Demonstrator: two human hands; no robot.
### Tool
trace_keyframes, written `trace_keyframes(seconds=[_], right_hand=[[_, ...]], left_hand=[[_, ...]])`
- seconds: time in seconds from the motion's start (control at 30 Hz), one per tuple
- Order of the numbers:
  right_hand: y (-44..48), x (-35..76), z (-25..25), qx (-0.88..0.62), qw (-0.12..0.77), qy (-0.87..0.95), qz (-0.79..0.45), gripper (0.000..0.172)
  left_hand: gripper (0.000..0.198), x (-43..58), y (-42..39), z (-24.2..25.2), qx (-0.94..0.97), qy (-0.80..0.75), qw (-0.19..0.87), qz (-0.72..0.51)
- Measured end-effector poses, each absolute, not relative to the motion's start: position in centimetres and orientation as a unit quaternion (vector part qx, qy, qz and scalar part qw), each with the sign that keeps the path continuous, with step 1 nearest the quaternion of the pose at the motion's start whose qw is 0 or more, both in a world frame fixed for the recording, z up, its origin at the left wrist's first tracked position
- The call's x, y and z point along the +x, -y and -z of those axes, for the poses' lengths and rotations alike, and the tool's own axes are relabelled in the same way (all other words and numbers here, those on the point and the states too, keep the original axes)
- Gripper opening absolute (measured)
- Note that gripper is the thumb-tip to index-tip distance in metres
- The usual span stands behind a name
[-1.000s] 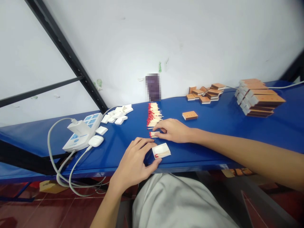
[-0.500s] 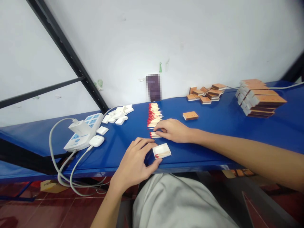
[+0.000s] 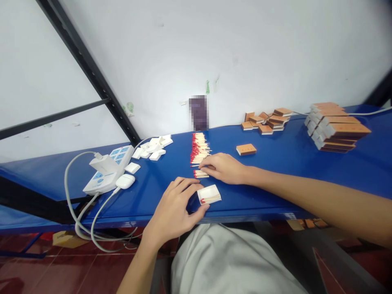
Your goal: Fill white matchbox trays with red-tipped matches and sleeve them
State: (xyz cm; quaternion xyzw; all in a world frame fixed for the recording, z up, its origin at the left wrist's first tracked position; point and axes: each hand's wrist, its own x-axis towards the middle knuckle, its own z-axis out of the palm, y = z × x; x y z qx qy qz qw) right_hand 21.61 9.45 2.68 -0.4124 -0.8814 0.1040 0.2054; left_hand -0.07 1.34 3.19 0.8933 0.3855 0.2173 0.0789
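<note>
My left hand curves around the left side of a small white matchbox tray, thumb at its front edge and fingers by its back left corner. A few red-headed matches lie along the front inside the tray. My right hand is palm down behind it, thumb and forefinger pinched together at the near end of a long pile of matches. A single match reaches to these fingertips, which partly hide it. Just below them lies a short row of several matches.
White trays lie heaped at left, beside a power strip with cables and a white earbud case. One orange matchbox sleeve lies right of the pile. More sleeves and a stacked block stand farther right.
My right thumb has drawn back from the short row of matches toward the forefinger, uncovering more of that row. My left hand and the tray have stayed in place.
</note>
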Motion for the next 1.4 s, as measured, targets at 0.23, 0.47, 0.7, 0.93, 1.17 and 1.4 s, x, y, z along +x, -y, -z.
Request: trace_keyframes(seconds=[0.23, 0.47, 0.7, 0.93, 1.17, 1.4], right_hand=[[-9.45, 21.56, -2.74, -0.410, 0.208, 0.881, -0.108, 0.025], [-9.41, 21.72, -2.82, -0.400, 0.207, 0.886, -0.108, 0.028], [-9.19, 21.63, -3.14, -0.393, 0.203, 0.891, -0.105, 0.029], [-9.25, 21.50, -2.74, -0.427, 0.177, 0.885, -0.062, 0.036], [-8.91, 21.24, -3.14, -0.442, 0.149, 0.883, -0.059, 0.040], [-9.18, 21.33, -2.94, -0.439, 0.152, 0.883, -0.060, 0.039]], left_hand=[[0.026, 0.00, -1.44, -3.12, 0.894, -0.385, 0.074, -0.217], [0.026, 0.02, -1.31, -3.20, 0.894, -0.385, 0.073, -0.218], [0.027, -0.07, -1.39, -3.10, 0.894, -0.386, 0.075, -0.216], [0.027, -0.07, -1.36, -3.08, 0.893, -0.388, 0.076, -0.216], [0.026, -0.06, -1.34, -3.15, 0.893, -0.387, 0.077, -0.216], [0.026, 0.02, -1.32, -3.21, 0.892, -0.387, 0.074, -0.220]])
